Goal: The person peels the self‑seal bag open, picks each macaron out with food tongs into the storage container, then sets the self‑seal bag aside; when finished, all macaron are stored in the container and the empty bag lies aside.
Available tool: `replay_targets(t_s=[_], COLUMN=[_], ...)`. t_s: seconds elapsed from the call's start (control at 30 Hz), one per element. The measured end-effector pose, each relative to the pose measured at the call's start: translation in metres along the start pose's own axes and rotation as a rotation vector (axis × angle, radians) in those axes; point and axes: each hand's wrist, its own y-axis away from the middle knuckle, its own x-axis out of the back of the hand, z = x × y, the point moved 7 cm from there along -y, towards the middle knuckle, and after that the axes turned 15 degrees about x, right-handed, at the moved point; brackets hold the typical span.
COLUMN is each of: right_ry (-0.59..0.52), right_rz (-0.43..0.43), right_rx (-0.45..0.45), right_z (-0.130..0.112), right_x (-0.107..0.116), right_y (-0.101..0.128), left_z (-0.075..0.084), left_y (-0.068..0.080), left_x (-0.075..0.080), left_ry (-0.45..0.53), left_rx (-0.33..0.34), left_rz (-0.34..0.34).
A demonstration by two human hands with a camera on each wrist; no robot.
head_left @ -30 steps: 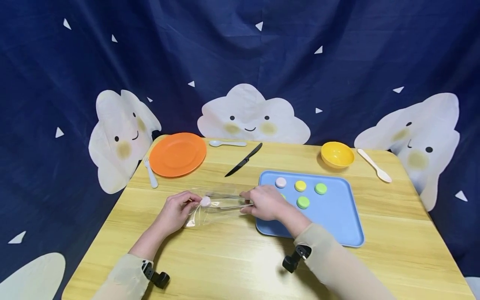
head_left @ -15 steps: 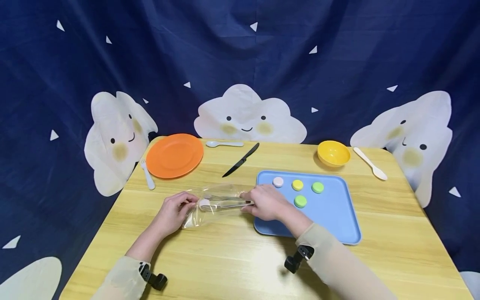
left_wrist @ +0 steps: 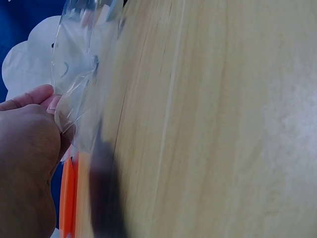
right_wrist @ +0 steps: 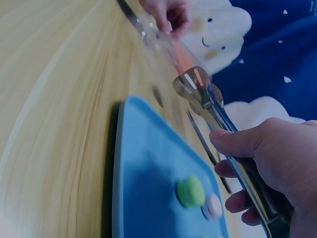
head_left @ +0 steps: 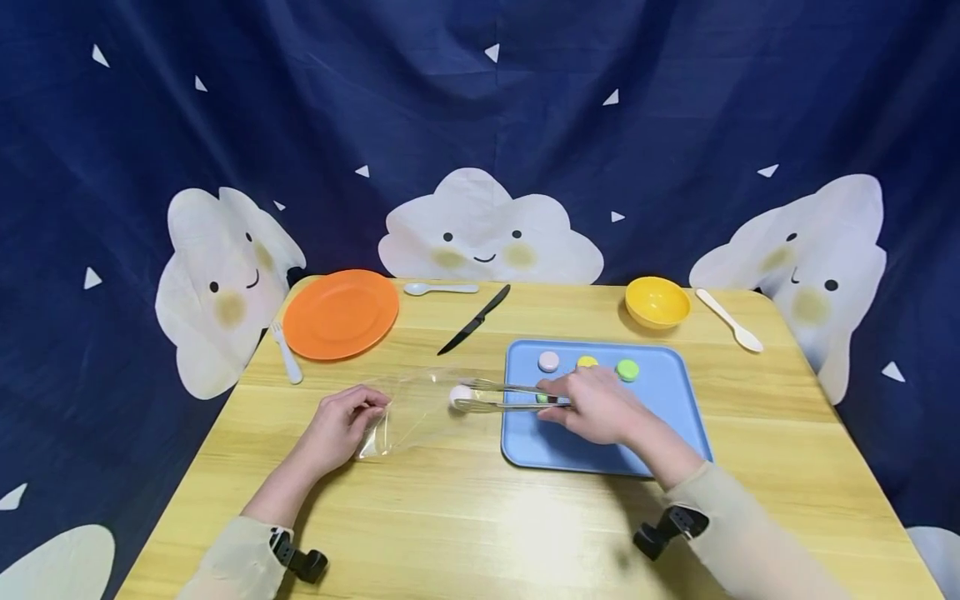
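Near the head view's centre, the right hand clamps tongs on a white macaron at the clear bag mouth, four remaining on the tray; the left-wrist view's left edge shows the left hand pinching the bag.

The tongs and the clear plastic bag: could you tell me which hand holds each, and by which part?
The right hand grips the metal tongs near their handle end. The left hand pinches the clear plastic bag at its left edge.
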Motion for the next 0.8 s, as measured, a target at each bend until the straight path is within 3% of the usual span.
replay_targets(t_s=[0.53, 0.8], right_ry=[0.002, 0.141], right_rz=[0.142, 0.207], right_rx=[-0.143, -0.196], right_z=[0.031, 0.035], right_x=[0.054, 0.077], right_y=[0.104, 0.16], left_z=[0.001, -0.001], left_y=[-0.002, -0.003], left_x=[-0.002, -0.002], left_ry=[-0.027, -0.026], left_rx=[0.007, 0.014], left_rz=[-0.038, -0.045])
